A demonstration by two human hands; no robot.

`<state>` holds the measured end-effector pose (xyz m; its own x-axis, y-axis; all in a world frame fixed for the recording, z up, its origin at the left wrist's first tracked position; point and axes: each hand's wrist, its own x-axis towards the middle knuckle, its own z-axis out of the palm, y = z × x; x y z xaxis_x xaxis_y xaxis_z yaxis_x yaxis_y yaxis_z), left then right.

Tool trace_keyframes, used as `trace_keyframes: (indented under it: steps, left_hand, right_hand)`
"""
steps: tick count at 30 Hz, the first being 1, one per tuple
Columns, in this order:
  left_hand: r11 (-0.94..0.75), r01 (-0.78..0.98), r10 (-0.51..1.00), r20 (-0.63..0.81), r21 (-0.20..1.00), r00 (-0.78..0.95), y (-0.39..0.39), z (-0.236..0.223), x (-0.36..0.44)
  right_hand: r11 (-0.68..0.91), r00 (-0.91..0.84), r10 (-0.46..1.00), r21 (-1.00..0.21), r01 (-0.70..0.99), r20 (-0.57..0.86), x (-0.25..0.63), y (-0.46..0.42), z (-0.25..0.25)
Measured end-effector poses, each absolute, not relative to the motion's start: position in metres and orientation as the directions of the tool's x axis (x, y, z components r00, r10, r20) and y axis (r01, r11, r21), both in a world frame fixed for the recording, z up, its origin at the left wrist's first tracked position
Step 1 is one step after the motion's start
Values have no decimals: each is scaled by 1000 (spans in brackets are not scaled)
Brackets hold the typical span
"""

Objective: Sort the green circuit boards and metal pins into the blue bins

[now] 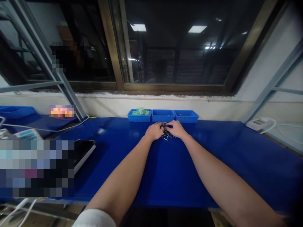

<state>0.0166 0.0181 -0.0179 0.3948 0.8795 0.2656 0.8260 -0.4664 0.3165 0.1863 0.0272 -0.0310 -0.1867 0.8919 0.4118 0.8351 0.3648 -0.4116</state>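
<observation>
Blue tabletop, seen from above. Pile of small metal pieces lies directly on it, near the far edge, between the two hands; slender, dark and silvery, exact type too small to tell. Left hand bent over the left side of the pile, palm down, fingers curled and touching pieces. Right hand at the right side, thumb and fingers reaching in toward the pile, a small gap between them. Whether either hand grips a piece — cannot tell at this scale.

Just beyond the hands, three blue bins in a row: left bin holds green-and-white material; middle bin, contents hard to make out; right bin with a few small pieces inside.

Left side of table: black-topped, pale-edged object, partly hidden by blurred blocks. Far right: white device with a white cable. Behind the bins — pale wall, then dark window showing light reflections
</observation>
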Motion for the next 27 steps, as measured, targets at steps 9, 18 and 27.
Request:
trace_keyframes:
  steps: [9,18,27]
  left_hand:
    - [-421,853,904,224,309,365,14,-14,17]
    - [-469,827,879,258,310,402,15,-16,17]
    - [-529,777,845,298,340,444,15,-17,16]
  right_hand:
    - [392,-216,888,-420,819,407,186,28,-29]
    - [409,-249,895,-460,788,369,187,27,-28]
    - [363,-244,918,-419,832,311,185,28,-27]
